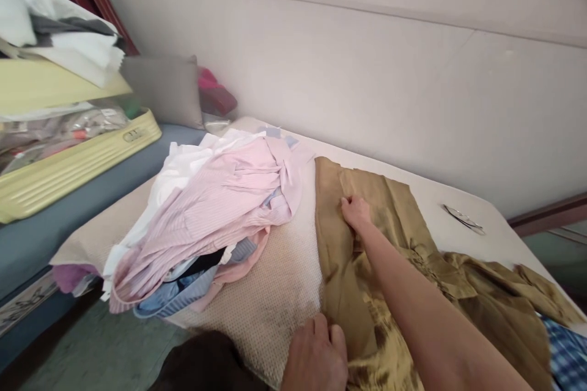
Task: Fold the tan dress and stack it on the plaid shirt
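A shiny olive-gold garment (389, 269) lies spread across the table. My right hand (355, 212) reaches out over it and pinches a fold of its fabric near the far edge. Close to me, my left hand (315, 354) presses on the garment's near edge where it meets the beige textured cloth (275, 299) that covers the table. A pile of clothes (206, 214), mostly pink striped shirts with white and blue pieces, sits to the left of both hands.
An open pale-yellow suitcase (68, 165) full of bagged items rests on a blue-grey bed at left, with a grey pillow (165, 88) behind. A thin metal object (463, 219) lies on the white table's far right. Blue checked fabric (568, 354) shows at the right edge. A wall runs behind.
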{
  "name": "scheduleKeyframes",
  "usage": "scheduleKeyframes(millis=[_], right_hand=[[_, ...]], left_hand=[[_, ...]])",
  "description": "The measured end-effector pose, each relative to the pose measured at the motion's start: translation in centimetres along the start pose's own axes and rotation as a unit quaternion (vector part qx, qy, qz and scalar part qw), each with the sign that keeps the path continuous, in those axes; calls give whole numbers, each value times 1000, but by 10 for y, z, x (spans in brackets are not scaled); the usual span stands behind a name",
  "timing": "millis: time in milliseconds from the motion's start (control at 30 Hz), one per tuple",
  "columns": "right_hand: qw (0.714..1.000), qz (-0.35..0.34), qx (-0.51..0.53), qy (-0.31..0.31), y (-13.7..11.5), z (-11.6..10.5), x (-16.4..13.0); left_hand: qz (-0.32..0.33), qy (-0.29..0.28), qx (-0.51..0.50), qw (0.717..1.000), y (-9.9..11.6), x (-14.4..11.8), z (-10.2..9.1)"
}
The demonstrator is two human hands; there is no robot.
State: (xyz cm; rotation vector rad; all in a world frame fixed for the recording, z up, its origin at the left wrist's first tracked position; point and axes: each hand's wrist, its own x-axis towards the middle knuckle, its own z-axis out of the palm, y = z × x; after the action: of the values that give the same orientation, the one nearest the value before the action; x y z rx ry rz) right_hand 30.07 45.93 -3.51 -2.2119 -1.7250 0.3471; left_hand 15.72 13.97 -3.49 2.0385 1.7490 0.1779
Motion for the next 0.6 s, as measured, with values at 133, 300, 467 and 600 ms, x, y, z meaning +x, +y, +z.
scheduleKeyframes(millis=[133,300,467,600], right_hand=[[999,-5,23,24,35,-45,-24],[998,16,5,62,126,-118,-104],[989,137,-46,35,203,-131,-166],[978,185,83,-40,213,-103,-171]], left_hand=[[-5,-129,-32,991,-1,-2,-46],[5,-85,-17,996,0,-10,-62],[9,-21,16,1000,0,-12,-52],[14,11,45,999,-1,-11,-48]])
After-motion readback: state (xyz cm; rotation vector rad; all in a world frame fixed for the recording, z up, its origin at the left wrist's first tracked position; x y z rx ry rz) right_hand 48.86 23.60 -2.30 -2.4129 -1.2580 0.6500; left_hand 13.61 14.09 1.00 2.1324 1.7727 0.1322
